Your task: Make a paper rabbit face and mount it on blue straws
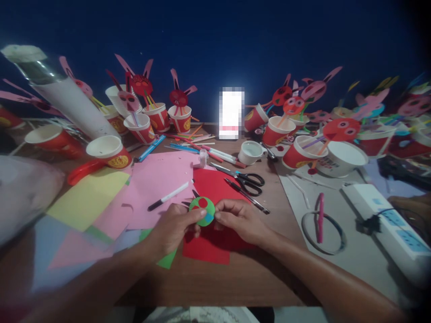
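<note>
Between my two hands is a small round green paper disc (210, 207) with a red circle near its top and a blue patch lower down. My left hand (180, 220) pinches its left side, the thumb lying across the front. At the right edge, my right hand (237, 217) grips the same disc between thumb and fingers. Red paper (212, 251) lies on the table beneath the hands. Just beyond are a black-capped white marker (170, 195), a black pen (247, 196) and black-handled scissors (251, 179).
Pink (158, 175) and yellow paper (89, 197) cover the left side. Red paper cups (180, 123) holding paper animal heads line the back. A white mug (251, 152) stands behind the scissors. On the right are a power strip (387, 215) and a ring of tape (306, 231).
</note>
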Demonstrator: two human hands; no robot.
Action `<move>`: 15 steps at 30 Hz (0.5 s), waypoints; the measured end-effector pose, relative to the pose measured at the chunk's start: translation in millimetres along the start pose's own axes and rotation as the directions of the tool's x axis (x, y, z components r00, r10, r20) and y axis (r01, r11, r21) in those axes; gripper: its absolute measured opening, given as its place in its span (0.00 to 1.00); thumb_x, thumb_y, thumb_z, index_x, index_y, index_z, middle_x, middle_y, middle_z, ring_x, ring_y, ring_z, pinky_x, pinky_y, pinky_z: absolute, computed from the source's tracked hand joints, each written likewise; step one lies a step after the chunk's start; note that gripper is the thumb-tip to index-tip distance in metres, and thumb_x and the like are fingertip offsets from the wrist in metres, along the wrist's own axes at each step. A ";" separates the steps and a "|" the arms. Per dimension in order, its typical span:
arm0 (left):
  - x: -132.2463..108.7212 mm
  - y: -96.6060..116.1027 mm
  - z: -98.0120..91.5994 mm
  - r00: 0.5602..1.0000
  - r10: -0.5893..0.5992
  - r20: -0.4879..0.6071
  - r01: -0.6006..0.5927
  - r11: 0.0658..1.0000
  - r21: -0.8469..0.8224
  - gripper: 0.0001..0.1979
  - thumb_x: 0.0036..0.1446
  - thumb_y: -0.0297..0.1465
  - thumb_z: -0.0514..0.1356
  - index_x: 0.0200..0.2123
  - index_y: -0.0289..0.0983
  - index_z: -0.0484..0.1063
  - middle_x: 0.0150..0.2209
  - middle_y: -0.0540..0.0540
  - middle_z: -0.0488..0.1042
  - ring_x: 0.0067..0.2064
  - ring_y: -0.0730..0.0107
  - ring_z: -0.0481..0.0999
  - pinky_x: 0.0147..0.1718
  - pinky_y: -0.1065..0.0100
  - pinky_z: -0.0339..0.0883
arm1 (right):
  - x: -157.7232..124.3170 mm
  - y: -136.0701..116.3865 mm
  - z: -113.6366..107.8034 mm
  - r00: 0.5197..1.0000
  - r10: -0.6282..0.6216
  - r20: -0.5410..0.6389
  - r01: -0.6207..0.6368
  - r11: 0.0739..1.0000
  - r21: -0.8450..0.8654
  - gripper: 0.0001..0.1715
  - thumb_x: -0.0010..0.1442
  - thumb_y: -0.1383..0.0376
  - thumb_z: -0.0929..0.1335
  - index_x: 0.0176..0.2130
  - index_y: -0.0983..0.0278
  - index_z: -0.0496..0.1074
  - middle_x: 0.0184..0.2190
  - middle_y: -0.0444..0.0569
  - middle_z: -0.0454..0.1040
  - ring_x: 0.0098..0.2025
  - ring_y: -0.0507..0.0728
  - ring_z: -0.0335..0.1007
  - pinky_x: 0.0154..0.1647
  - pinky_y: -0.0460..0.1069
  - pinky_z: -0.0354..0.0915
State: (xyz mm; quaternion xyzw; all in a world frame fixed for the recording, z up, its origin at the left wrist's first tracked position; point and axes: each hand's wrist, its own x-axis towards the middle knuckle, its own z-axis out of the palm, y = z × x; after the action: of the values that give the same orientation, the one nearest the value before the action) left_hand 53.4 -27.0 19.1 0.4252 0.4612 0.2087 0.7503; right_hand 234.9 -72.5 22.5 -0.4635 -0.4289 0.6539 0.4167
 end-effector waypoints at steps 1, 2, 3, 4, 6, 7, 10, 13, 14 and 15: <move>-0.1 0.0 -0.2 1.000 -0.004 0.006 0.004 1.000 -0.003 0.20 0.44 0.43 0.68 0.17 0.31 0.73 0.14 0.48 0.68 0.17 0.75 0.67 0.17 0.74 0.56 | 0.0 -0.5 -0.2 1.000 0.009 0.006 -0.009 1.000 0.016 0.18 0.50 0.53 0.72 0.27 0.64 0.70 0.21 0.42 0.71 0.24 0.49 0.65 0.31 0.46 0.61; -0.2 0.0 -0.4 1.000 -0.010 0.011 0.010 1.000 -0.003 0.20 0.44 0.43 0.68 0.17 0.31 0.73 0.14 0.48 0.69 0.17 0.75 0.67 0.17 0.74 0.56 | 0.0 -0.9 -0.4 1.000 0.018 0.011 -0.019 0.999 0.028 0.18 0.50 0.52 0.72 0.27 0.64 0.70 0.20 0.41 0.71 0.24 0.49 0.65 0.31 0.46 0.62; -0.3 0.0 -0.6 1.000 -0.015 0.016 0.015 1.000 -0.003 0.20 0.44 0.43 0.68 0.17 0.31 0.74 0.14 0.48 0.69 0.17 0.76 0.67 0.17 0.74 0.56 | 0.0 -1.3 -0.5 1.000 0.027 0.013 -0.028 0.999 0.035 0.18 0.49 0.52 0.73 0.27 0.64 0.70 0.20 0.41 0.71 0.24 0.49 0.65 0.31 0.46 0.62; -0.3 -0.1 -0.8 1.000 -0.018 0.020 0.018 1.000 -0.004 0.19 0.44 0.42 0.68 0.18 0.31 0.74 0.14 0.47 0.69 0.17 0.76 0.67 0.17 0.74 0.56 | 0.1 -1.7 -0.5 0.999 0.035 0.014 -0.036 0.999 0.038 0.18 0.49 0.52 0.73 0.26 0.64 0.70 0.20 0.41 0.71 0.24 0.49 0.65 0.31 0.46 0.61; -0.3 -0.4 -1.0 0.999 -0.017 0.031 0.017 1.000 -0.007 0.19 0.44 0.43 0.68 0.19 0.30 0.75 0.14 0.47 0.69 0.17 0.76 0.67 0.17 0.74 0.57 | 0.4 -2.1 -0.6 0.999 0.049 0.013 -0.050 0.998 0.040 0.18 0.48 0.52 0.73 0.26 0.64 0.70 0.19 0.41 0.71 0.23 0.49 0.64 0.30 0.46 0.61; -0.1 -0.6 -1.0 0.999 -0.015 0.039 0.016 1.000 -0.009 0.19 0.45 0.42 0.68 0.19 0.30 0.75 0.14 0.47 0.69 0.17 0.75 0.68 0.17 0.74 0.57 | 0.6 -2.1 -0.7 0.998 0.054 0.012 -0.054 0.998 0.041 0.18 0.48 0.53 0.73 0.25 0.64 0.70 0.19 0.41 0.71 0.23 0.49 0.64 0.30 0.46 0.61; 0.4 -0.7 -0.7 0.998 -0.017 0.054 0.017 1.000 -0.011 0.19 0.45 0.42 0.68 0.18 0.30 0.74 0.14 0.47 0.69 0.17 0.76 0.67 0.18 0.74 0.59 | 1.1 -1.7 -0.8 0.998 0.054 0.021 -0.055 0.998 0.044 0.18 0.47 0.54 0.74 0.26 0.65 0.70 0.19 0.41 0.71 0.23 0.48 0.64 0.29 0.45 0.60; 0.4 0.0 -0.6 0.998 -0.028 0.052 0.028 1.000 -0.007 0.20 0.44 0.43 0.68 0.18 0.30 0.74 0.14 0.47 0.69 0.17 0.76 0.67 0.17 0.75 0.58 | 1.5 -0.8 -1.0 0.998 0.049 0.028 -0.051 0.998 0.046 0.17 0.48 0.55 0.74 0.26 0.65 0.70 0.20 0.41 0.72 0.23 0.48 0.64 0.29 0.45 0.61; 0.2 0.4 -0.7 0.998 -0.033 0.052 0.033 0.999 -0.005 0.20 0.44 0.43 0.69 0.18 0.31 0.74 0.14 0.47 0.69 0.17 0.76 0.67 0.17 0.75 0.58 | 1.7 -0.5 -1.1 0.998 0.050 0.026 -0.051 0.998 0.045 0.17 0.48 0.55 0.74 0.26 0.65 0.70 0.20 0.41 0.72 0.23 0.48 0.64 0.29 0.45 0.61; 0.0 0.8 -0.7 0.998 -0.035 0.052 0.036 0.999 -0.006 0.20 0.43 0.43 0.69 0.18 0.31 0.75 0.14 0.47 0.70 0.17 0.76 0.68 0.17 0.75 0.57 | 1.8 -0.2 -1.1 0.998 0.052 0.022 -0.053 0.998 0.044 0.17 0.48 0.55 0.74 0.26 0.65 0.69 0.20 0.40 0.71 0.23 0.48 0.64 0.29 0.45 0.61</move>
State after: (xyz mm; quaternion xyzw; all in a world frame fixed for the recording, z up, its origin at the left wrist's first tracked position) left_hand 53.0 -26.2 19.6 0.4195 0.4481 0.1859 0.7672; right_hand 235.6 -70.5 22.0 -0.4583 -0.4063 0.6789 0.4050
